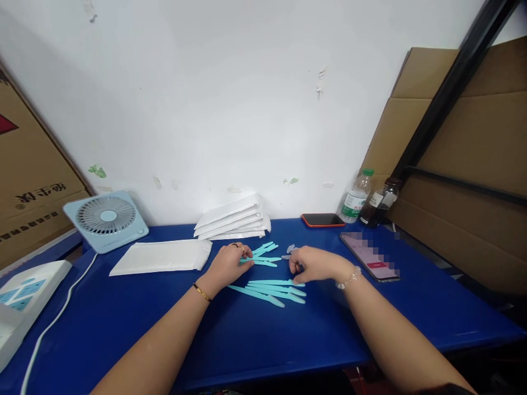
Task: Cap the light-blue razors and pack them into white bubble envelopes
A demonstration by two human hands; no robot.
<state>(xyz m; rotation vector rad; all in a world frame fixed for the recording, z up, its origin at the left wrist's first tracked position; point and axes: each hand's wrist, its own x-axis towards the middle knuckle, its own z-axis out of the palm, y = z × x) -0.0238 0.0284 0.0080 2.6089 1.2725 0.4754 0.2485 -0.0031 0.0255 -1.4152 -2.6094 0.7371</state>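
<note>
Several slim turquoise plastic sticks (263, 292) lie fanned out on the blue table, nearest its front edge. Behind them a second bunch of turquoise sticks (265, 259) points right from my left hand (231, 265), whose thumb and fingers are closed on their left ends. My right hand (310, 264) is at the right, its fingers curled down. A fingertip is by the right end of the front bunch; what those fingers hold, if anything, is hidden. Small translucent pieces (290, 249) are beside its knuckles.
White padded envelopes (233, 218) are stacked by the wall, and a flat one (160, 257) lies left. A blue fan (107, 216) and white cable (61, 312) are further left. An orange-edged phone (323, 220), another phone (370, 258) and two bottles (356, 198) stand or lie right.
</note>
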